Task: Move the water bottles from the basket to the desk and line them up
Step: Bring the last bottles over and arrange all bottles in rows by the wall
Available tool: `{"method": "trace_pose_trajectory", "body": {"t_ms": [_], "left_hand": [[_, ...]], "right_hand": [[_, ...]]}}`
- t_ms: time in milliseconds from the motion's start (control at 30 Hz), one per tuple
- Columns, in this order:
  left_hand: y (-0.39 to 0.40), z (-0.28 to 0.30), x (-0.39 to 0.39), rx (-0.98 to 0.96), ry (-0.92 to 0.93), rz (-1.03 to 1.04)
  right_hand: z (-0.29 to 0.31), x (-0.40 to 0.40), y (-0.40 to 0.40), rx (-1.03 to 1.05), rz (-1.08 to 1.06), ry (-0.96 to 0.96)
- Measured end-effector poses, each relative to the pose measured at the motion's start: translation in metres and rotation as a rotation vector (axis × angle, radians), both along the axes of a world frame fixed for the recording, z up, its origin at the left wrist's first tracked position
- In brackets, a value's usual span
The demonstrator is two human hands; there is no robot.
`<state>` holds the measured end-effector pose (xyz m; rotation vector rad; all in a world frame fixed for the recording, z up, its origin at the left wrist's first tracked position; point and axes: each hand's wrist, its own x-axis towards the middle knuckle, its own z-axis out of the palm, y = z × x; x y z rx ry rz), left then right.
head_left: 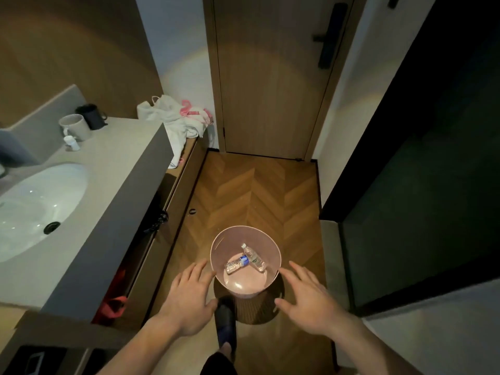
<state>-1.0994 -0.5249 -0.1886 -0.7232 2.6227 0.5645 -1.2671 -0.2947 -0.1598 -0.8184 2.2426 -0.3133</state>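
Two water bottles (245, 260) lay crossed inside the pink basket (216, 247) on the floor; the left hand (186, 299) and right hand (308, 299) flanked it, fingers (194, 269) spread and empty, seemingly to lift it toward the bench (113, 169).

Bare forearms, no sleeves — one dark slipper (226, 324) — dark shorts hem (217, 365).

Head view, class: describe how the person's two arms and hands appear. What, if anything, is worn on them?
Both forearms are bare up to the frame's bottom edge; no sleeves show. The left hand and the right hand carry no gloves, and no rings, watch or wristband can be seen. No markings are visible on either arm.
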Motion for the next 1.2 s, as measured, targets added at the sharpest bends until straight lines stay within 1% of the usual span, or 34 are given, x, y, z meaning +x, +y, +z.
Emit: {"method": "trace_pose_trajectory", "body": {"t_ms": [100,233,300,433,500,600,667,700,733,833,900,1000,1067,1133,1200], "left_hand": [[-0.041,-0.028,-0.047,0.037,-0.035,-0.027],[-0.096,-0.073,-0.118,0.110,-0.131,-0.053],[-0.121,-0.103,-0.153,0.147,-0.174,-0.056],[-0.161,-0.183,-0.221,0.208,-0.255,-0.001],[-0.175,-0.233,-0.252,0.242,-0.278,0.037],[-0.187,-0.324,-0.289,0.257,-0.296,0.082],[-0.190,-0.391,-0.305,0.251,-0.304,0.102],[-0.191,-0.425,-0.312,0.250,-0.312,0.102],[-0.193,-0.460,-0.317,0.246,-0.325,0.100],[-0.197,-0.558,-0.326,0.239,-0.354,0.108],[-0.196,-0.617,-0.329,0.230,-0.338,0.131],[-0.196,-0.698,-0.332,0.217,-0.280,0.170],[-0.196,-0.746,-0.332,0.209,-0.241,0.191],[-0.192,-0.789,-0.333,0.198,-0.215,0.194],[-0.191,-0.827,-0.335,0.179,-0.212,0.198]], "right_hand": [[-0.025,-0.042,-0.039,0.002,-0.004,-0.044],[-0.068,-0.098,-0.093,0.053,-0.067,-0.127],[-0.101,-0.121,-0.117,0.079,-0.101,-0.149],[-0.186,-0.168,-0.159,0.130,-0.147,-0.197],[-0.235,-0.192,-0.180,0.134,-0.133,-0.211],[-0.321,-0.217,-0.212,0.109,-0.085,-0.107],[-0.392,-0.231,-0.228,0.041,-0.098,-0.053],[-0.433,-0.237,-0.230,0.005,-0.122,-0.078],[-0.476,-0.243,-0.234,-0.026,-0.102,-0.003],[-0.578,-0.258,-0.248,0.093,-0.055,-0.049],[-0.639,-0.264,-0.252,0.097,-0.059,-0.053],[-0.716,-0.274,-0.273,0.090,-0.072,-0.044],[-0.759,-0.279,-0.284,0.090,-0.033,0.004],[-0.792,-0.283,-0.288,0.085,0.010,0.072],[-0.822,-0.284,-0.296,0.024,0.018,0.094]]}}
